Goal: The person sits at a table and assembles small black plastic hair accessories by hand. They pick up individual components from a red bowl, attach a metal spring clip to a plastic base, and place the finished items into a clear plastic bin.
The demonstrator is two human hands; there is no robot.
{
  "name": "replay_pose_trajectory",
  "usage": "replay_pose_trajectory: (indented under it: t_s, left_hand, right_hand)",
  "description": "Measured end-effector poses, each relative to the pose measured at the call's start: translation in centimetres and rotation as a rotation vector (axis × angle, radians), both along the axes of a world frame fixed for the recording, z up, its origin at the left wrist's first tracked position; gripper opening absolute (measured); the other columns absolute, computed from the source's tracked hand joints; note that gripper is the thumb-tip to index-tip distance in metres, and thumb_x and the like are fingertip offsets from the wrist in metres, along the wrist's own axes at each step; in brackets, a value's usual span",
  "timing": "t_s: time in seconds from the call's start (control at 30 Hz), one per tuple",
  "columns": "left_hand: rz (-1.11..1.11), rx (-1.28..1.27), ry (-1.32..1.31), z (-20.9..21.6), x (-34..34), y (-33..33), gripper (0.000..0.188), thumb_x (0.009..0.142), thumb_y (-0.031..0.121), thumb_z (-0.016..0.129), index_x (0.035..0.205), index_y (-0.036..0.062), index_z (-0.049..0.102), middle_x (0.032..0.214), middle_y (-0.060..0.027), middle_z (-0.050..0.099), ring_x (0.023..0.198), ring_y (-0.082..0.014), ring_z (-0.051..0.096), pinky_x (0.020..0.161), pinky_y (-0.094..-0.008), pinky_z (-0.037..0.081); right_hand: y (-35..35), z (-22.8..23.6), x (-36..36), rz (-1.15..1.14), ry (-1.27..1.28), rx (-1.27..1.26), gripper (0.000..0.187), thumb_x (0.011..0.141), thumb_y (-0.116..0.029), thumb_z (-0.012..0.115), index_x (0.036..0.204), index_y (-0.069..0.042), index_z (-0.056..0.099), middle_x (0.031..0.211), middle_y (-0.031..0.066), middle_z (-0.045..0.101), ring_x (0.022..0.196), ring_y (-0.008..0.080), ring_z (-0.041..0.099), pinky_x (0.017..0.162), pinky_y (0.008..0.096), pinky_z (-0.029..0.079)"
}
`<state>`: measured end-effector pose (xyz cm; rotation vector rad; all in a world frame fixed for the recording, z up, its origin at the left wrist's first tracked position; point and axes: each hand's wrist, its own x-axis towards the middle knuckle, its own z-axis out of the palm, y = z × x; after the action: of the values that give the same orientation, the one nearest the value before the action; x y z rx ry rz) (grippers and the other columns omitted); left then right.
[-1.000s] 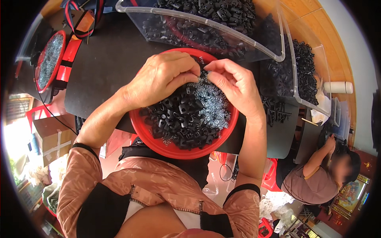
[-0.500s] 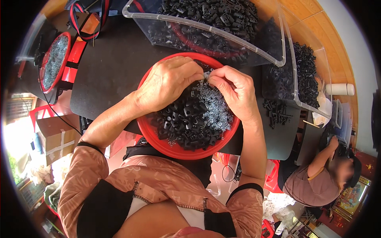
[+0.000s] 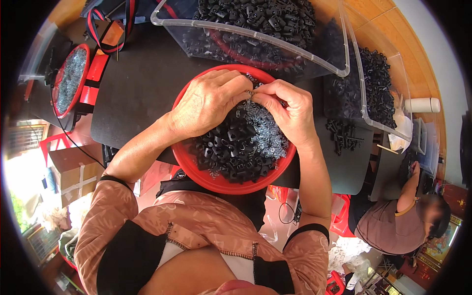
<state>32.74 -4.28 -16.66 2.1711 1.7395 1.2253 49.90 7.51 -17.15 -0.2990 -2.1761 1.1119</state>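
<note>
Left hand (image 3: 210, 104) and right hand (image 3: 291, 109) meet fingertip to fingertip over the far side of a red basin (image 3: 225, 189), thumbs and forefingers pinching a small piece (image 3: 250, 94) too tiny to make out. Below, black parts (image 3: 223, 150) fill the basin's left and near side, silvery springs (image 3: 270, 136) its right; a clear tub (image 3: 339, 73) stands beyond on the worktop (image 3: 132, 93).

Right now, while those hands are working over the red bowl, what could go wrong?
The left hand and right hand pinch close together, so anything tiny between them might slip away. The silver springs lie against the black pieces, so they might mix. The red bowl seems to jut past the edge of the table, so a bump could tip it.
</note>
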Motion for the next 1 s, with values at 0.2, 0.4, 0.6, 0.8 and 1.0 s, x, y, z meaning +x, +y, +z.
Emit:
replay_pose_trajectory:
  t_s: [0.2, 0.4, 0.6, 0.8, 1.0]
  left_hand:
    - [-0.041, -0.338, -0.326, 0.6, -0.3, -0.4, 0.021, 0.098, 0.018, 0.058, 0.088, 0.0001, 0.057, 0.076, -0.0124, 0.057, 0.07, -0.0324, 0.056, 0.065, -0.0404, 0.047]
    - [-0.08, -0.35, -0.256, 0.5, -0.9, -0.5, 0.028, 0.101, 0.025, 0.057, 0.086, 0.001, 0.058, 0.071, -0.0104, 0.057, 0.066, -0.0284, 0.057, 0.062, -0.0395, 0.046]
    - [0.022, -0.212, -0.193, 0.7, 0.1, -0.3, 0.021, 0.097, 0.023, 0.062, 0.095, 0.0019, 0.061, 0.079, -0.01, 0.06, 0.069, -0.0246, 0.058, 0.065, -0.0346, 0.048]
    - [0.082, -0.224, -0.102, 0.5, -0.2, -0.4, 0.02, 0.091, 0.02, 0.071, 0.093, 0.0027, 0.063, 0.082, -0.0102, 0.063, 0.072, -0.0253, 0.063, 0.062, -0.0334, 0.05]
    - [0.11, -0.169, -0.069, 0.3, -0.3, -0.4, 0.018, 0.088, 0.017, 0.074, 0.087, 0.0027, 0.064, 0.08, -0.0081, 0.063, 0.066, -0.0208, 0.061, 0.06, -0.0315, 0.05]
  right_hand:
    - [0.3, -0.2, -0.2, -0.081, 0.144, 0.281, 0.025, 0.071, 0.005, 0.081, 0.092, -0.002, 0.069, 0.081, 0.0098, 0.069, 0.069, 0.0233, 0.068, 0.06, 0.0317, 0.053]
    - [0.5, -0.5, -0.1, -0.084, 0.144, 0.272, 0.027, 0.07, 0.005, 0.081, 0.092, -0.003, 0.068, 0.081, 0.0093, 0.069, 0.07, 0.0231, 0.068, 0.06, 0.0318, 0.054]
    - [0.3, -0.4, -0.1, -0.037, 0.135, 0.276, 0.024, 0.073, 0.006, 0.078, 0.093, -0.004, 0.068, 0.08, 0.0099, 0.068, 0.069, 0.0242, 0.067, 0.06, 0.0331, 0.053]
    - [1.2, 0.3, 0.9, -0.092, -0.146, 0.138, 0.012, 0.083, -0.005, 0.074, 0.093, -0.003, 0.068, 0.082, 0.0117, 0.067, 0.07, 0.028, 0.066, 0.062, 0.0348, 0.052]
    - [1.4, 1.4, 1.8, 0.007, -0.426, 0.163, 0.022, 0.077, -0.015, 0.079, 0.092, -0.004, 0.068, 0.087, 0.0107, 0.065, 0.078, 0.0308, 0.066, 0.069, 0.039, 0.051]
